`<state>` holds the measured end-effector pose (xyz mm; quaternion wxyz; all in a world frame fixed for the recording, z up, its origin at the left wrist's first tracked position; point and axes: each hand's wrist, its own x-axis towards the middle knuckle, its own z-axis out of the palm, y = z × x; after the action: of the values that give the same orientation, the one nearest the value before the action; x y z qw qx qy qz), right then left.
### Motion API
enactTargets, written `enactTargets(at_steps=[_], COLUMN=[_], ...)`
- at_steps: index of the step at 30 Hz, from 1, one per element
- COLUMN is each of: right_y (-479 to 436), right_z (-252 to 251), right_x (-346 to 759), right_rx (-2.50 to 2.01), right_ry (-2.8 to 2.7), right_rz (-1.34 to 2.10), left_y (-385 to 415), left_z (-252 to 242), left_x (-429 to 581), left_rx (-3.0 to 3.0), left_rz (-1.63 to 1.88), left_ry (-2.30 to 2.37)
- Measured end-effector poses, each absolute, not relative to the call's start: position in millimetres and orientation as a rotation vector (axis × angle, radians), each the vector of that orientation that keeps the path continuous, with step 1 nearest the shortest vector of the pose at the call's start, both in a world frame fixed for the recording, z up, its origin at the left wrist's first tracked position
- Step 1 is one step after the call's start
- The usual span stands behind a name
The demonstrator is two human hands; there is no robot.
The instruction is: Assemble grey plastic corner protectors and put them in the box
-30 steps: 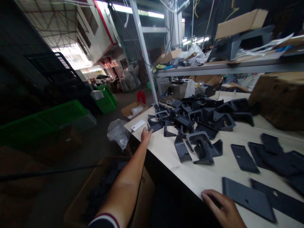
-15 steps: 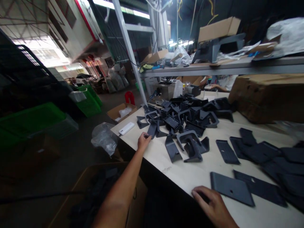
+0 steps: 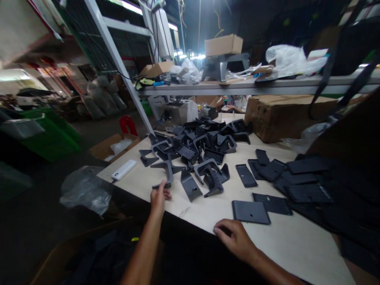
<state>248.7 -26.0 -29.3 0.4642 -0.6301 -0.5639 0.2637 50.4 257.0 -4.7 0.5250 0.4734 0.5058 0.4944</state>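
Observation:
My left hand (image 3: 159,198) is at the table's front edge, its fingers closed on the lower end of a dark grey U-shaped plastic bracket (image 3: 170,174). Just right of it lie a curved bracket (image 3: 190,186) and another U-shaped one (image 3: 214,183). My right hand (image 3: 233,234) rests on the front edge with fingers loosely curled, and nothing shows in them. Beyond its knuckles, apart from them, a flat grey plastic plate (image 3: 251,211) lies face up, overlapping a ribbed dark plate (image 3: 273,204).
A heap of brackets (image 3: 204,136) fills the table's back; flat plates (image 3: 299,178) are piled right. A white device (image 3: 124,170) lies near the left corner. Behind stand a cardboard box (image 3: 273,118) and a loaded shelf (image 3: 237,90). A co-worker's arm (image 3: 234,109) shows behind.
My view has turned right. The bracket at my left hand has been pulled and turned, and now shows its open U shape. My right hand stays at the table edge.

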Motion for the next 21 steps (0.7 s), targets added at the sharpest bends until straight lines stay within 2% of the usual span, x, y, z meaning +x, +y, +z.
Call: enactTargets(at_steps=[11,21], right_y=[-28,-38], right_z=[-29,-43], right_x=[251,258], right_rx=[-1.521,-1.522], right_ry=[-1.392,-1.402], right_rz=[0.641,0.651], left_y=[134,122], left_z=[-12,-13], left_x=[82,163], left_rx=[0.977,0.848], left_rz=[1.011,0.971], left_ry=[1.100,0.980])
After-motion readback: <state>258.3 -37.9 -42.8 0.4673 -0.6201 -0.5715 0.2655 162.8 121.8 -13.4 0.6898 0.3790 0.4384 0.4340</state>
